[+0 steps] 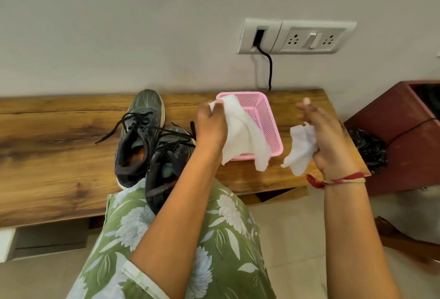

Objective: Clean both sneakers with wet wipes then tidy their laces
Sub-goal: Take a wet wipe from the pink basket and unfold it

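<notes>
One wipe in the left hand partly hides the pink basket.

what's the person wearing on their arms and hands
Both forearms are bare. The right hand has a red, white and yellow thread band at the wrist. The left hand wears nothing; a pale-trimmed green floral sleeve ends near that elbow.

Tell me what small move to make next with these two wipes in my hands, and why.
Probably lower your left hand with the larger wipe onto the nearer sneaker and start wiping. That wipe hangs open above the pink basket, right beside that sneaker, whereas the right hand grips only a smaller crumpled wipe farther off. The sneaker sits on the bench, laces loose.
</notes>
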`<action>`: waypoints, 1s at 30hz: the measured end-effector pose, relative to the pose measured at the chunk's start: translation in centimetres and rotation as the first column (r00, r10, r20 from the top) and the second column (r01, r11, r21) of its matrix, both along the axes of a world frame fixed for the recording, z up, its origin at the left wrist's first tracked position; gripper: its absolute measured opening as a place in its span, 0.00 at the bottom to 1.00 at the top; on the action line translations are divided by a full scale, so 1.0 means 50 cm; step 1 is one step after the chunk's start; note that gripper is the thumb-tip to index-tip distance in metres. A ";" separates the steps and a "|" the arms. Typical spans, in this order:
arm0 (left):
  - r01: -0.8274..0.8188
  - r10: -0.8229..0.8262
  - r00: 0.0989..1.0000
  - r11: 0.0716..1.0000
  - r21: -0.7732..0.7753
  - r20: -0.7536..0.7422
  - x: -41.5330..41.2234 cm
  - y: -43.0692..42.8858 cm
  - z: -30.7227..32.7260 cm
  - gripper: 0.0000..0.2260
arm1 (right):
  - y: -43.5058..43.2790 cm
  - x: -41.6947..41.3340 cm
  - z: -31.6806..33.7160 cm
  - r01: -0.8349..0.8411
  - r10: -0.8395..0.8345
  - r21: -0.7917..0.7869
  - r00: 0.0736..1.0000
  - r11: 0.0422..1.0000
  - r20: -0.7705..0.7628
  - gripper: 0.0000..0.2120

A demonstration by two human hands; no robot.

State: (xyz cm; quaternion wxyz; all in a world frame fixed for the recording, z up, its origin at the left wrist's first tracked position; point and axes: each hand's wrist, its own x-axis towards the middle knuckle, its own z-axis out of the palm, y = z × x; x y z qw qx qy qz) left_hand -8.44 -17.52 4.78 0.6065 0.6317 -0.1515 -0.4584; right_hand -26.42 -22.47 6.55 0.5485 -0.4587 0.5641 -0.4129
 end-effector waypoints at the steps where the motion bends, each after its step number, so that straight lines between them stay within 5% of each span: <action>1: 0.055 -0.056 0.998 0.998 -0.028 -0.014 0.000 -0.002 0.002 0.06 | 0.001 0.002 -0.004 -0.077 0.077 -0.005 0.997 0.997 -0.017 0.11; 6: 0.299 -0.312 0.949 0.936 -0.186 -0.046 0.010 0.012 0.012 0.07 | 0.003 -0.004 -0.027 -0.462 0.463 0.108 0.886 0.880 0.014 0.33; 13: 0.474 -0.482 0.876 0.851 -0.225 0.024 0.016 0.019 0.017 0.07 | 0.016 0.000 -0.062 -0.737 0.666 0.171 0.668 0.654 0.331 0.31; 18: 0.475 -0.462 0.880 0.859 -0.191 0.114 0.032 0.021 0.017 0.07 | 0.010 -0.013 -0.050 -0.687 0.677 0.201 0.725 0.699 0.125 0.31; 21: 0.401 -0.341 0.868 0.910 -0.103 0.361 0.037 0.017 0.006 0.08 | 0.005 -0.025 -0.038 -0.624 0.622 0.182 0.779 0.760 0.077 0.13; 23: 0.342 -0.250 0.778 0.938 -0.055 0.576 0.037 0.013 -0.007 0.08 | 0.003 -0.031 -0.022 -0.549 0.554 0.155 0.833 0.821 0.015 0.05; 25: 0.289 -0.187 0.670 0.957 -0.021 0.718 0.030 0.011 -0.018 0.06 | -0.004 -0.037 -0.015 -0.494 0.506 0.122 0.857 0.861 -0.100 0.07; 30: 0.197 -0.116 0.531 0.980 0.011 0.840 -0.011 0.002 -0.046 0.10 | -0.011 -0.006 -0.015 -0.254 0.237 -0.002 0.905 0.967 -0.355 0.13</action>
